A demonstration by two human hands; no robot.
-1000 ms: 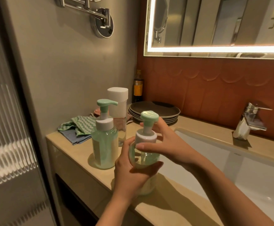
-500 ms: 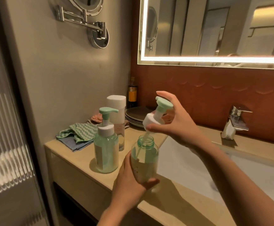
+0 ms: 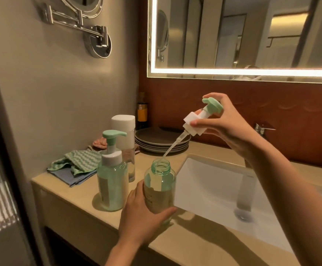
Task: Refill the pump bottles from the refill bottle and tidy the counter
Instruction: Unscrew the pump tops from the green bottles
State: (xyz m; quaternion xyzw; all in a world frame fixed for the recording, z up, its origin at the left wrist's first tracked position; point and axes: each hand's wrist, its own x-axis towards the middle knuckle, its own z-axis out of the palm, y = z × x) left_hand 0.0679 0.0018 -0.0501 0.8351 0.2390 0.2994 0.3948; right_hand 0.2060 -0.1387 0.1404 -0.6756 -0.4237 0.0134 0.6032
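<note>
Base of bottle (image 3: 161, 179) behind left hand (image 3: 142, 217)

person seen only as two hands and two forearms, the rest lies outside the frame. left hand (image 3: 142, 214) and left forearm (image 3: 121, 254): bare along the whole visible length down to the frame's lower edge, wrist uncovered, digits slim with smooth knuckles, forearm slender and even in outline. right hand (image 3: 225, 121) and right forearm (image 3: 290, 189): likewise bare along the whole visible length out to the frame's lower right corner, wrist uncovered, thumb nail short, rounded and plain in finish; what is worn higher up the arms cannot be told.
</note>
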